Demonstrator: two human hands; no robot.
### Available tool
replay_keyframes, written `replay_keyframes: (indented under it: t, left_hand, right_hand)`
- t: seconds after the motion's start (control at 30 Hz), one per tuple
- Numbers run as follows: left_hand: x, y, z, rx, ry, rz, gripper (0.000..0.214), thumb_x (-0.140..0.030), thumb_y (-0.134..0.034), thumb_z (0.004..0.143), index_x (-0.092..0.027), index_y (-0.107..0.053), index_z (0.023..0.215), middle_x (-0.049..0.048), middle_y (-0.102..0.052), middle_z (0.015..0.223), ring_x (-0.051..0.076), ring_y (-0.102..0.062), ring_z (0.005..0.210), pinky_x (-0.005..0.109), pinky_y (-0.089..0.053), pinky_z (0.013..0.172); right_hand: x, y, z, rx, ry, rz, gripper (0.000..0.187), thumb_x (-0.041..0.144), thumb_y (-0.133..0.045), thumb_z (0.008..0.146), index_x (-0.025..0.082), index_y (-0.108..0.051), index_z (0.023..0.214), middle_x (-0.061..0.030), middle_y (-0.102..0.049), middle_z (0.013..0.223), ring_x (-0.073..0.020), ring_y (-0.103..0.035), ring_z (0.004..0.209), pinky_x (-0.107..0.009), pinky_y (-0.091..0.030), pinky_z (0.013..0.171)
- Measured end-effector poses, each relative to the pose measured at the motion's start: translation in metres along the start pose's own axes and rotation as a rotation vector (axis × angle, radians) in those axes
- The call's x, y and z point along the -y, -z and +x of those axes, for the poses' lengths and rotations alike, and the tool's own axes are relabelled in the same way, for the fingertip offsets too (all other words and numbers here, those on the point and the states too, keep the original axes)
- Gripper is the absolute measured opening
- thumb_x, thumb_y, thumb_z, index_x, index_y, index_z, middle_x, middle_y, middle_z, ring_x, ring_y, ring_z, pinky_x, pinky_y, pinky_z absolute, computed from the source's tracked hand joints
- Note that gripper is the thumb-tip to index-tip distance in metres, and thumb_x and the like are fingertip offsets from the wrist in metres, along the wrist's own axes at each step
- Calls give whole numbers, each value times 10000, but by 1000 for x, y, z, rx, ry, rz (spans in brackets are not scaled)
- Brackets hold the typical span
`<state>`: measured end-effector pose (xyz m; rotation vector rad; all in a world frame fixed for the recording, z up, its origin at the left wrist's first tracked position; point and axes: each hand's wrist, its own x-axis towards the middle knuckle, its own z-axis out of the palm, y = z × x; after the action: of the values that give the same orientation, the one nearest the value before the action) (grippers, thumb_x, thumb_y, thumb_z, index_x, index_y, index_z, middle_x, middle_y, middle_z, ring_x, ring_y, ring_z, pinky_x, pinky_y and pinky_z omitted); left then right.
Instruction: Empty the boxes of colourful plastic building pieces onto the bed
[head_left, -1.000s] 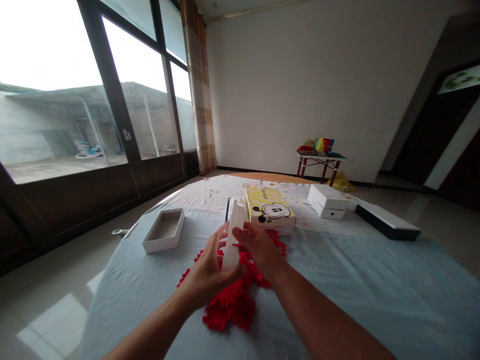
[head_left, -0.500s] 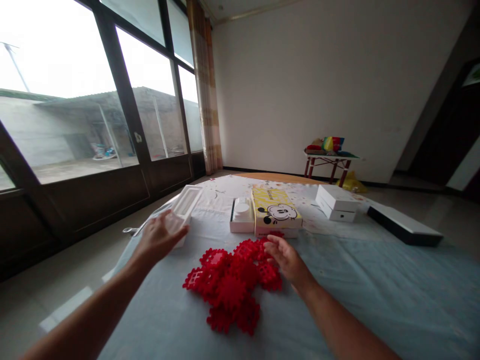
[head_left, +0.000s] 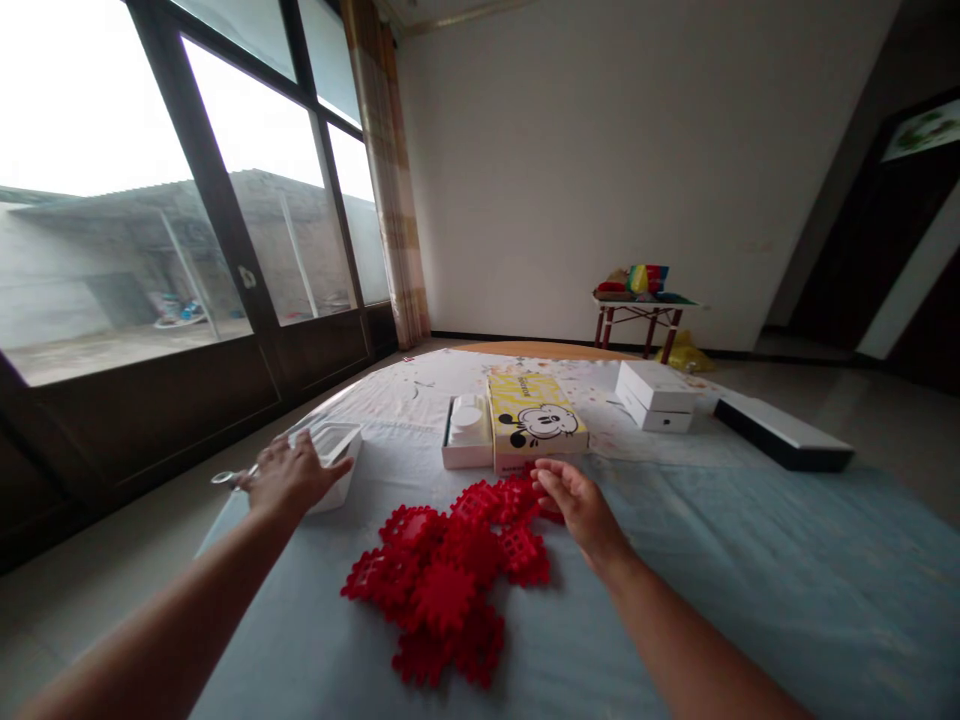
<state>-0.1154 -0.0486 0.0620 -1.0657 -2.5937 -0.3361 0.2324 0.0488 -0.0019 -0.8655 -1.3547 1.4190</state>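
My left hand (head_left: pixel 289 475) is spread over the white plastic tray (head_left: pixel 346 440), its thumb stretched out along the near side. The hand hides much of the tray. My right hand (head_left: pixel 574 505) reaches in at the right edge of a heap of red gear-shaped pieces (head_left: pixel 446 595). Its fingers are loosely bent and apart, with the tips beside the far pieces; no firm grip on one shows. Just beyond the heap stands a yellow box (head_left: pixel 540 420) with a cartoon face. Against its left side sits a small open box (head_left: pixel 466 455) with a white item inside.
Farther right are two stacked white boxes (head_left: pixel 654 397) and a long flat black-and-white box (head_left: pixel 784 435). A blue cloth (head_left: pixel 697 570) covers the near table. By the wall stands a small side table (head_left: pixel 649 303) bearing colourful things.
The white tray has moved left and lower, along with my left hand, whose fingers now lie flatter. My right hand stays by the red pieces. The whole view has shifted slightly.
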Motion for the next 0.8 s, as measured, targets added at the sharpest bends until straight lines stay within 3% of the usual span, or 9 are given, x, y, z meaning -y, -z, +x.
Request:
replay_keyframes:
  t: [0.17,0.27,0.4,0.6,0.7,0.8]
  left_hand:
    - [-28,-11,-19,-143,-315,34,599,-442,-428,752,-130,-413,1263,190,-343,1370,340,-267,1262,530,-126,1011]
    - [-52,-18,-26,-10,-411,-122,547,-400,-418,770,-151,-419,1257,154,-363,1366,312,-305,1253,464,-180,1017]
    - [-94,-34,-30,180,-374,-262,634,-468,-420,764,-99,-366,1278,180,-468,1266,270,-463,1150,353,-346,930]
    - [-159,-58,-30,267,-311,-333,756,-555,-481,695,-66,-364,1259,198,-500,1220,270,-453,1170,310,-371,904]
    - [-179,-63,-29,262,-261,-353,872,-643,-463,657,-31,-339,1266,239,-461,1248,313,-416,1193,353,-375,898]
    - [-186,-64,-28,255,-197,-349,945,-695,-432,636,-18,-315,1284,274,-365,1326,361,-362,1219,435,-354,911]
  right_hand:
    - [-3,10,8,-92,29,17,432,491,-622,670,153,-598,938,-76,-667,878,-171,-623,737,-267,-498,601]
    - [-7,12,11,-128,36,17,424,497,-625,661,155,-604,912,-76,-668,859,-169,-619,713,-271,-496,592]
    - [-14,12,13,-142,41,6,434,511,-624,654,159,-609,906,-78,-673,844,-184,-624,719,-281,-496,585]
    - [-20,12,14,-98,59,-63,429,510,-586,698,154,-606,936,-92,-675,869,-194,-627,744,-291,-496,609]
    - [-19,12,15,-79,80,-83,421,508,-576,709,153,-610,932,-93,-676,870,-193,-628,751,-292,-495,631]
    - [-17,12,15,-76,91,-96,417,507,-572,716,151,-613,929,-93,-676,866,-194,-628,751,-294,-497,641]
